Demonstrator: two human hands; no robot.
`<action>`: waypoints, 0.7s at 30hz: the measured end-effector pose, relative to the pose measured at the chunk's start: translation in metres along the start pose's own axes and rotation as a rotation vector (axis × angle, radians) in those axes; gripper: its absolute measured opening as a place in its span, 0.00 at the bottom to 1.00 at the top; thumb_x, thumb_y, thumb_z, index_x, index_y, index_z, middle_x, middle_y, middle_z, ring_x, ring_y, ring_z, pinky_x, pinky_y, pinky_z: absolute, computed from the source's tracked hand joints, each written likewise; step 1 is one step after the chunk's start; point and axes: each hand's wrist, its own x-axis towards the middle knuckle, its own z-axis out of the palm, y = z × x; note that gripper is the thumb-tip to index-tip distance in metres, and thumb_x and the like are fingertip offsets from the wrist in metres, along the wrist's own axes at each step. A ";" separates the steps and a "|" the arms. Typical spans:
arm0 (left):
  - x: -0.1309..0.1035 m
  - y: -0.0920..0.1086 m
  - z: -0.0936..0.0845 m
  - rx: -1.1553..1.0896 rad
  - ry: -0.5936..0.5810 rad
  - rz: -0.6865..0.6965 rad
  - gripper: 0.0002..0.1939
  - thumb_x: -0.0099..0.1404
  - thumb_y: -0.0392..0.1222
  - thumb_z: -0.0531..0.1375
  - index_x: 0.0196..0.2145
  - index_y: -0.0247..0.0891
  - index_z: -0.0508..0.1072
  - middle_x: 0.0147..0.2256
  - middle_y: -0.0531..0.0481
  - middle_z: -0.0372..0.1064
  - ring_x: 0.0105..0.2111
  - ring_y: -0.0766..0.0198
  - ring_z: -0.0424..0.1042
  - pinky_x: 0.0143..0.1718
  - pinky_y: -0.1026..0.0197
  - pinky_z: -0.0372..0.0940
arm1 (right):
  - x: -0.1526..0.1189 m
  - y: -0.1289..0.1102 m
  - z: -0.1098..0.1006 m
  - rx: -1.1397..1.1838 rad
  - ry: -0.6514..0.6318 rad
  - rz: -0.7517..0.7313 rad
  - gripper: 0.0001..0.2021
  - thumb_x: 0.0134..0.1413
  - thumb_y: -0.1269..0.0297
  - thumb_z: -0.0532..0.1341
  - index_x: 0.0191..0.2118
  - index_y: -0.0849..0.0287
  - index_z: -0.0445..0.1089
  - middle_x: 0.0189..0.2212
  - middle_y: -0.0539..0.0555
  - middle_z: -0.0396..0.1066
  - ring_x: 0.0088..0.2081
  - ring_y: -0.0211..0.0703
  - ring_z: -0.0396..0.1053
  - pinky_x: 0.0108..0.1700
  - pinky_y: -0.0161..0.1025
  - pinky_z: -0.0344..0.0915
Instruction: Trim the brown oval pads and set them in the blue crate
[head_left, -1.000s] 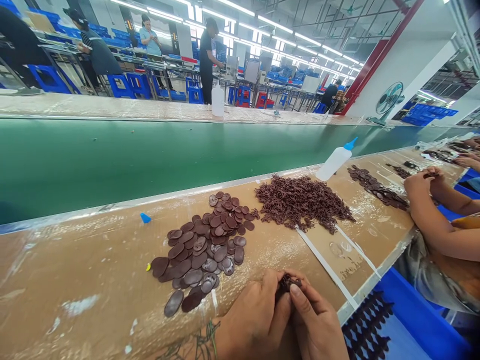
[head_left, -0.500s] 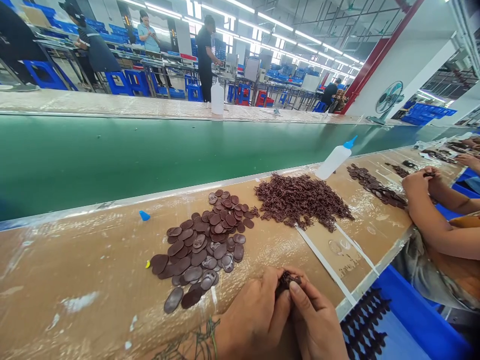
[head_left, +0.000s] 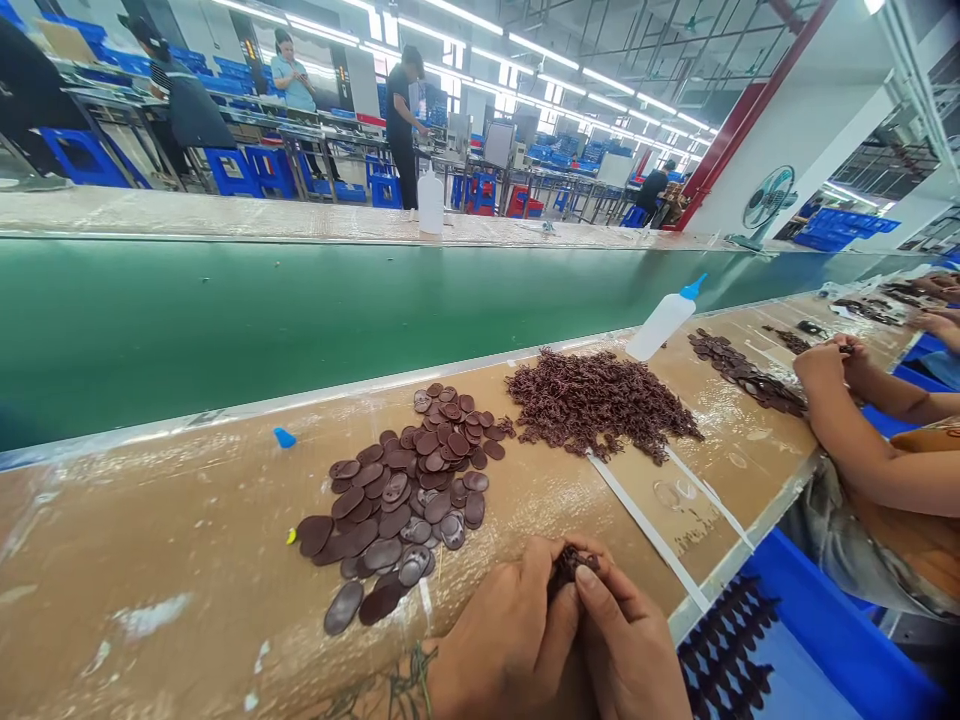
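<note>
Between my fingertips is a small dark brown piece [head_left: 571,566] with knobbly, leggy edges; its exact kind is partly hidden by the fingers. My left hand [head_left: 506,625] pinches it from the left, and my right hand [head_left: 634,635] presses on it with thumb and fingers from the right. Both hands are at the near edge of the table. Left of them lies a spread of flat brown oval discs [head_left: 394,500]. Beyond them is a heap of thin, twisted brown pieces [head_left: 600,400].
A white squeeze bottle [head_left: 661,325] with a blue tip leans beyond the heap. The green conveyor belt [head_left: 300,310] runs behind the table. A blue bin [head_left: 832,630] with rows of brown pieces sits low at right. A co-worker's arms [head_left: 847,410] are at far right.
The view has shifted slightly. Both hands keep their pinch on the brown piece, with only slight finger movement. The heaps look the same.
</note>
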 end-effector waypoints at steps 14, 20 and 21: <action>-0.002 0.001 0.000 0.024 -0.002 -0.043 0.13 0.73 0.42 0.48 0.52 0.39 0.63 0.42 0.43 0.74 0.41 0.58 0.76 0.43 0.58 0.70 | -0.001 -0.001 0.002 0.030 0.016 0.006 0.15 0.45 0.59 0.74 0.42 0.52 0.81 0.46 0.57 0.76 0.49 0.52 0.72 0.55 0.46 0.68; 0.000 0.002 -0.002 -0.018 -0.011 -0.054 0.13 0.72 0.41 0.48 0.52 0.39 0.64 0.42 0.43 0.75 0.42 0.57 0.75 0.45 0.58 0.69 | -0.002 0.000 0.004 0.030 0.041 -0.024 0.14 0.46 0.60 0.73 0.41 0.55 0.81 0.48 0.59 0.76 0.50 0.52 0.71 0.56 0.46 0.67; 0.000 0.003 -0.003 -0.025 -0.012 -0.063 0.13 0.72 0.42 0.49 0.52 0.40 0.64 0.43 0.44 0.75 0.42 0.58 0.75 0.45 0.58 0.69 | -0.002 0.000 0.004 0.024 0.043 -0.020 0.14 0.46 0.59 0.73 0.41 0.55 0.81 0.47 0.59 0.76 0.49 0.52 0.72 0.56 0.47 0.67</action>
